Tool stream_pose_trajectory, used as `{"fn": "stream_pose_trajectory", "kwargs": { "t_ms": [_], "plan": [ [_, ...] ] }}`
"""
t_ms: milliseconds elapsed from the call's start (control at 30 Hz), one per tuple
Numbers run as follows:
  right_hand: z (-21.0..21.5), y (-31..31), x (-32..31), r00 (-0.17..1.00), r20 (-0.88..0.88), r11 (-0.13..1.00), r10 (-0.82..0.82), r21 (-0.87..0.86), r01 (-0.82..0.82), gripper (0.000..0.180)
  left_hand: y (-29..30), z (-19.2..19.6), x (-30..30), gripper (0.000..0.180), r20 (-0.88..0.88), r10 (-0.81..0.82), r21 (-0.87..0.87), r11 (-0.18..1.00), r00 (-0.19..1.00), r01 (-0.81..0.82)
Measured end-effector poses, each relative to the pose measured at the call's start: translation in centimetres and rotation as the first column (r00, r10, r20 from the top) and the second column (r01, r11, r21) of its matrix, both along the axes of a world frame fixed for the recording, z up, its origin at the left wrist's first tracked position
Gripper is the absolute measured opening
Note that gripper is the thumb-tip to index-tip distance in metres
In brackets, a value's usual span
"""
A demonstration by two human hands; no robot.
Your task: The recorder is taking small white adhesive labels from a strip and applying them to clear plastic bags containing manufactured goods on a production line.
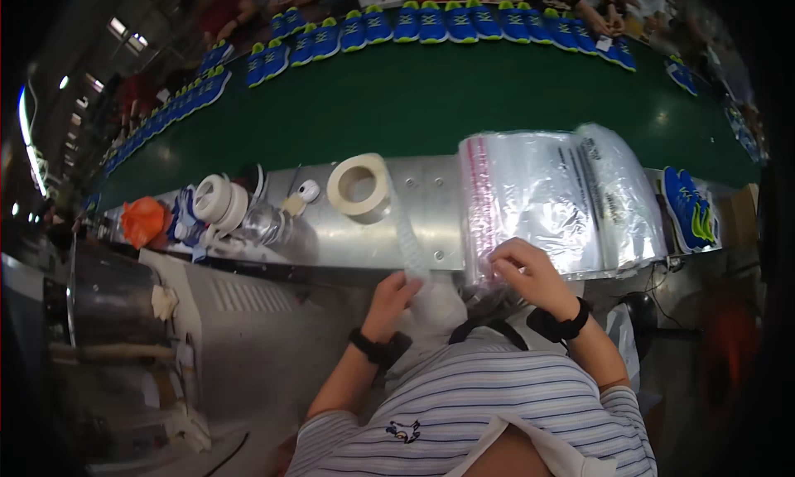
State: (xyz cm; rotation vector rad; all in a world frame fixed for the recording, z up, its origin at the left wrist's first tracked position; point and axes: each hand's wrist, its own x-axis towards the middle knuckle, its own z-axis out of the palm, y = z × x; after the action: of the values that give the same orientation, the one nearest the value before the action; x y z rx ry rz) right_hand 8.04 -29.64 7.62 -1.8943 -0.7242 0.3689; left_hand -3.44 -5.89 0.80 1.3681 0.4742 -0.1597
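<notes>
My left hand (391, 303) is at the metal bench's front edge, thumb and fingers closed on the lower end of a pale strip of stickers (404, 237). That strip hangs down from a cream roll (335, 187) standing on the bench. Over the near edge of a stack of clear plastic bags (538, 195) is my right hand (534, 277), its fingers curled toward the thumb. Whatever lies between those fingertips is too small to make out. A pink band (480, 195) runs along the bags' left side, close to the right fingertips.
Behind the metal bench (439, 187) runs a green belt (373, 100), lined with blue shoes (431, 21) along its far side. Another blue pair (687, 208) stands right of the bags. White spools (219, 202) and an orange bag (143, 222) sit left. A co-worker's hands (604, 20) handle shoes opposite.
</notes>
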Motion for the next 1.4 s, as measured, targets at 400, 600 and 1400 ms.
{"fn": "stream_pose_trajectory", "kwargs": {
  "t_ms": [400, 600, 1400],
  "plan": [
    [-3.5, 6.2, -0.7, 0.831, -0.550, 0.988, 0.085, 0.153, 0.000, 0.015, -2.1, 0.7, 1.0, 0.019, 0.267, 0.066, 0.450, 0.874, 0.962, -0.185],
    [-3.9, 7.1, -1.4, 0.941, -0.333, 0.985, 0.050, 0.171, 0.008, 0.015, -3.1, 2.2, 1.5, 0.030, 0.392, 0.117, 0.478, 0.822, 0.912, -0.310],
    [-0.7, -28.4, -2.1, 0.309, -0.392, 0.217, -0.867, 0.261, 0.941, 0.025, -10.7, 10.4, 11.5, 0.024, 0.199, -0.539, -0.118, 0.816, 0.818, 0.566]
  ]
}}
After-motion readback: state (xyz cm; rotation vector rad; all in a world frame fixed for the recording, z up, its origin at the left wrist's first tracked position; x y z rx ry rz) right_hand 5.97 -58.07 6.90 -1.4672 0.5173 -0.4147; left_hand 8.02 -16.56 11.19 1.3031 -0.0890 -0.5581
